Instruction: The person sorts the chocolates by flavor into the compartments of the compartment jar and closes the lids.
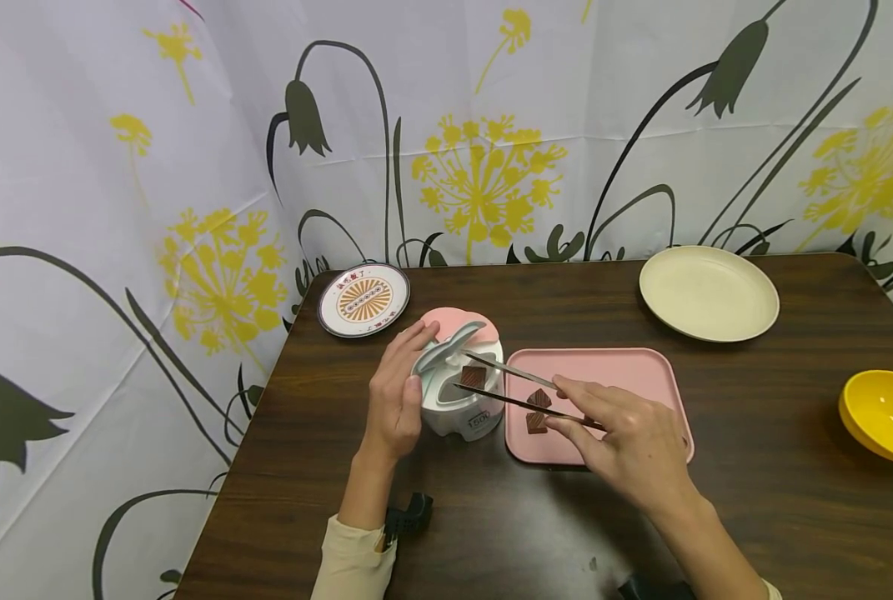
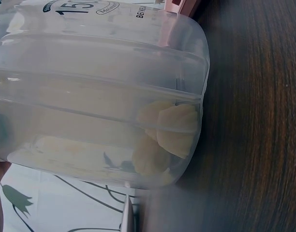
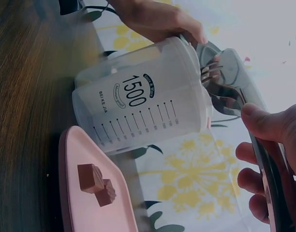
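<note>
A translucent storage jar (image 1: 457, 417), marked 1500, stands on the table with its grey lid flap (image 1: 449, 346) raised. My left hand (image 1: 397, 396) rests against the jar's left side, fingertips by the raised flap. With my right hand (image 1: 629, 433) I hold metal serving tongs (image 1: 517, 400), one end a fork and the other a spoon. Their tips are at the jar's opening, with a ridged chocolate piece (image 1: 473, 377) between them. Several pale ridged pieces (image 2: 177, 128) lie at the jar's bottom. Two more chocolates (image 3: 91, 179) sit on the pink tray (image 1: 604, 362), right of the jar.
A patterned plate (image 1: 326, 310) lies at the table's back left corner. At the back right is a cream oval plate (image 1: 709, 292), and a yellow bowl (image 1: 885, 417) stands at the right edge. A floral cloth (image 1: 491, 67) hangs behind the table.
</note>
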`<state>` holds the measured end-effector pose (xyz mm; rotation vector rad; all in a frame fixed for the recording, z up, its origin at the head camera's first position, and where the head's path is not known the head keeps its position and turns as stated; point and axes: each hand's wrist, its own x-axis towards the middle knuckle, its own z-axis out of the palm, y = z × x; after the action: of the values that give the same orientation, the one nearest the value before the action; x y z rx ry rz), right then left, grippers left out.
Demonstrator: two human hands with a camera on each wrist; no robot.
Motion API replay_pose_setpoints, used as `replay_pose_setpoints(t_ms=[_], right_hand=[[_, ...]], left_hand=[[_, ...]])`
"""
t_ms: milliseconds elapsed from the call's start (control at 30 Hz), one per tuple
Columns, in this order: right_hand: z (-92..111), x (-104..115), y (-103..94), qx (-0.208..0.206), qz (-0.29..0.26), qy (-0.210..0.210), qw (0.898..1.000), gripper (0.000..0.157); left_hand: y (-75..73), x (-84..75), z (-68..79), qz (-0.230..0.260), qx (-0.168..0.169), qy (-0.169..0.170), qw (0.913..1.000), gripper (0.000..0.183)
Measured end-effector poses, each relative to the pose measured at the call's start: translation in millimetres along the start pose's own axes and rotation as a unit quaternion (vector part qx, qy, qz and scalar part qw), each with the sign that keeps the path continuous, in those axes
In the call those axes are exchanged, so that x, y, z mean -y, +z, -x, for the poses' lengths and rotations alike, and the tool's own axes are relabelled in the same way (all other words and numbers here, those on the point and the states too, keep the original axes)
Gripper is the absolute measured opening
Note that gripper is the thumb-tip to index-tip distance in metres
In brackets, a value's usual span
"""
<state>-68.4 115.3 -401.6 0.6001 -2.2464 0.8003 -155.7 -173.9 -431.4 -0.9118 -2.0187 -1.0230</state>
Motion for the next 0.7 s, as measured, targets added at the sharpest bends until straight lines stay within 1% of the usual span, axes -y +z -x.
replay_pose_setpoints(t_ms=[133, 267, 500, 567, 700], right_hand=[[0, -1, -0.6, 0.000, 0.002, 0.000, 1.000, 0.047], [1, -2, -2.1, 0.005, 0.001, 0.001, 1.000, 0.045], [3, 0, -9.0, 0.028, 0.031, 0.028, 0.999, 0.041], [3, -1, -10.0, 0.028, 0.033, 0.022, 0.999, 0.041], [4, 0, -11.1, 0.026, 0.031, -0.003, 0.999, 0.040]], left_hand=[[0.1, -0.2, 0.5, 0.001, 0.000, -0.001, 1.0000, 0.051], [0.2, -0.2, 1.1, 0.002, 0.000, -0.004, 1.0000, 0.051], [0.5, 0.2, 1.6, 0.006, 0.000, -0.001, 1.0000, 0.052], [0.6, 0.5, 1.7, 0.006, 0.001, -0.002, 1.0000, 0.052], [0.6, 1.3, 1.9, 0.005, -0.001, 0.003, 1.0000, 0.052]])
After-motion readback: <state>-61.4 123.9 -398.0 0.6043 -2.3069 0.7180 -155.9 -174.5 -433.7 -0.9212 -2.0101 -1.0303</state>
